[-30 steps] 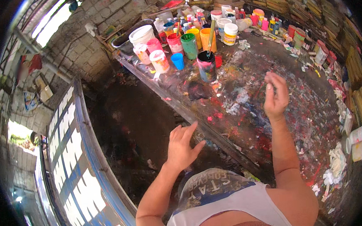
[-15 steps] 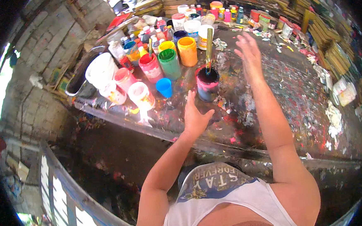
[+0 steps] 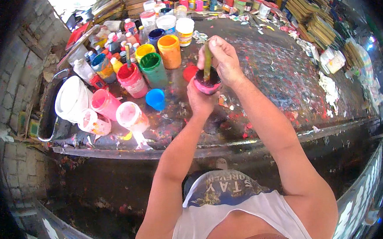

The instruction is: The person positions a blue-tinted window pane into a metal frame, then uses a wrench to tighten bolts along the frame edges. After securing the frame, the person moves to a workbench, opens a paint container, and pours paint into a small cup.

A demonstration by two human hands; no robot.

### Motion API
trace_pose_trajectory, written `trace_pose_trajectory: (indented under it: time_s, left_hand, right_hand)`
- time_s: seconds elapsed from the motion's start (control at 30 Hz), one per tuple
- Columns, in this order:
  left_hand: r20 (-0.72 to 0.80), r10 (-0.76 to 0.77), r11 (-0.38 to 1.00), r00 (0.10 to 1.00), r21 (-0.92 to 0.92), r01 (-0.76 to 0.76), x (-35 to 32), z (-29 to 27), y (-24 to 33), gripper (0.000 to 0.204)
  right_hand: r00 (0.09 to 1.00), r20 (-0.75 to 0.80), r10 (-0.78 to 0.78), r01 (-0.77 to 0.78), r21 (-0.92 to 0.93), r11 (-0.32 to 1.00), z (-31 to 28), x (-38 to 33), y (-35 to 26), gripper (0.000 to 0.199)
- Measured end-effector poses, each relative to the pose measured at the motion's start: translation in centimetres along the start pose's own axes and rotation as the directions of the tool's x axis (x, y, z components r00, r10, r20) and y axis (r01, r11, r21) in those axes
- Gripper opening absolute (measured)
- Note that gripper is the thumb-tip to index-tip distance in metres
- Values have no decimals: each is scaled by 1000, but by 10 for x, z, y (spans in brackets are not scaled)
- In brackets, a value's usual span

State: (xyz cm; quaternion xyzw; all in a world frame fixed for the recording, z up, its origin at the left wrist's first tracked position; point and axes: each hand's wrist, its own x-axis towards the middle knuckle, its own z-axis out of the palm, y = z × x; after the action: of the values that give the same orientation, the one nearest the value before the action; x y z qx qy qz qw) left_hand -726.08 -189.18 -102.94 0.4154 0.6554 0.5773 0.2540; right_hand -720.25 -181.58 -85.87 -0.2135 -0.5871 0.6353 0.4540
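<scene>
Squarely near the centre of the frame, the right hand [image 3: 225, 58] held a flat olive-green stick [image 3: 207, 62] pinched between thumb and fingers, its lower end down in a dark-mouthed paint pot [image 3: 207, 89] with a pink band under its rim. The left hand [image 3: 200, 97] was closed about the left side of that pot; whether its base touched the table [image 3: 281, 81] I could not tell, since the hand hid it. Just left of the pot lay a round red piece [image 3: 189, 72]. Farther left stood a small blue cup [image 3: 155, 99], and above it a green pot [image 3: 153, 72], a red pot [image 3: 133, 82] with a stick in it and an orange pot [image 3: 170, 54]. Toward the left edge, a white bucket [image 3: 69, 99] stood beside a pink tub [image 3: 106, 105]. Crumpled white paper [image 3: 328, 88] lay on the table at the right of the frame, below a whitish container [image 3: 332, 62], and wooden frames [image 3: 302, 8] were stacked at the upper right.
</scene>
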Motion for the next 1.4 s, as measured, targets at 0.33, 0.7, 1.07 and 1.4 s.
trace_pose_trajectory:
  time_s: [0.33, 0.7, 1.07, 1.4]
  left_hand:
    - [23, 216, 976, 976, 16, -217, -54, 16, 29, 99]
    - [-8, 153, 985, 988, 80, -152, -92, 31, 85, 99]
    - [-9, 124, 977, 992, 177, -121, -96, 39, 92, 96]
    - [-50, 249, 932, 967, 283, -225, -107, 37, 89, 100]
  right_hand:
    - [914, -246, -322, 387, 295, 874, -71, -48, -82, 55]
    - [901, 220, -374, 230, 489, 842, -130, -122, -122, 62]
    - [810, 332, -483, 249, 551, 796, -191, -127, -212, 54]
    - [919, -173, -354, 389, 542, 745, -212, -126, -235, 49]
